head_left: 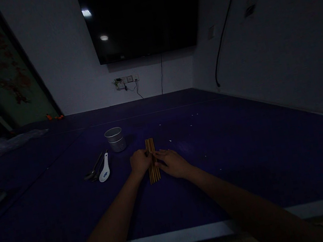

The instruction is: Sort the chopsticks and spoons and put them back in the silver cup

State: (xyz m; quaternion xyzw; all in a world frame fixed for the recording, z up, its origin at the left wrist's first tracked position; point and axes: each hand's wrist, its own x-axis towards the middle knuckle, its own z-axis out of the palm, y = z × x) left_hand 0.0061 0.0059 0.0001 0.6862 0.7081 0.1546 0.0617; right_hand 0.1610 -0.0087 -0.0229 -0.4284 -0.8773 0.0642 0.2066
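A row of brown chopsticks (155, 175) lies side by side on the dark blue table, pointing away from me. My left hand (140, 162) is closed against their left side, its thumb over the middle of the row. From the right, my right hand (173, 163) grips the same row, with fingers reaching across the top and thumb at the edge. To the left lies a white soup spoon (105, 170) with a blue mark in its bowl. Beside it is a metal spoon (91, 174), partly overlapping another dark utensil. Behind them stands a grey metal cup (116, 140), upright.
The blue table (251, 171) runs back to the wall and has a pale front edge (182, 237). Small white bits lie scattered right of the chopsticks. Clear plastic wrapping (3, 145) sits at the far left. A large dark television (146, 15) hangs above wall sockets (129, 79).
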